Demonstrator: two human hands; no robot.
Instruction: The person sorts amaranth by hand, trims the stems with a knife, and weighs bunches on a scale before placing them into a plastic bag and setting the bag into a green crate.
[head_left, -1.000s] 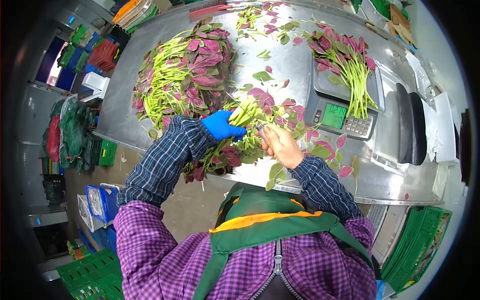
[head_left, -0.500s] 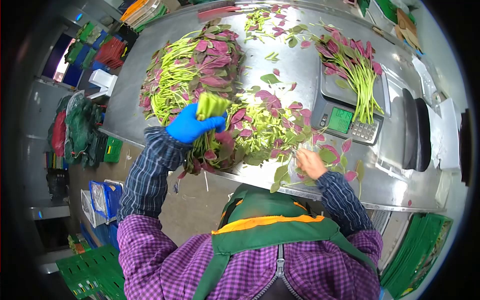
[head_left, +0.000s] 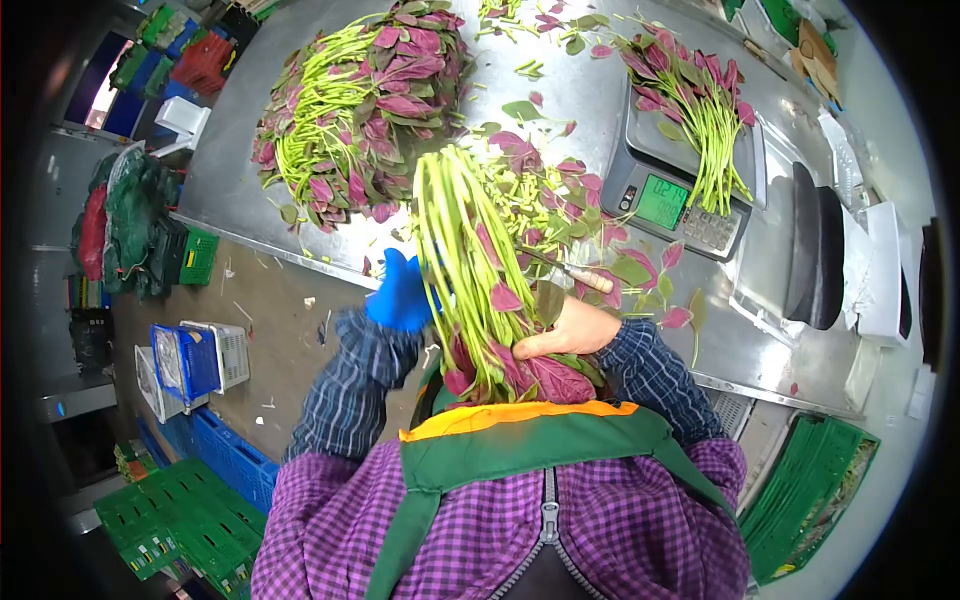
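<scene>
A large bunch of leafy greens [head_left: 480, 250] with green stems and purple-red leaves stands in front of my chest, its stem ends pointing away from me and its leaves near my apron. My bare right hand [head_left: 570, 328] grips it around the leafy end, thumb across the front. Beside the stems on the left is my left hand [head_left: 400, 295] in a blue glove, fingers extended and partly hidden at the stem side. A knife [head_left: 590, 279] with a pale handle lies just beyond my right hand, its blade partly covered by trimmings.
A big pile of the same greens [head_left: 360, 110] lies on the metal table [head_left: 230, 170] at the left. Cut stems and loose leaves [head_left: 540, 190] litter the middle. At the right, another bunch [head_left: 700, 120] rests on a digital scale [head_left: 662, 203]. Green crates [head_left: 810, 490] stand below the right edge.
The bunch has come up off the table toward my chest, stem ends now facing away. My right hand has taken hold of its leafy end; my left hand has moved lower and nearer me.
</scene>
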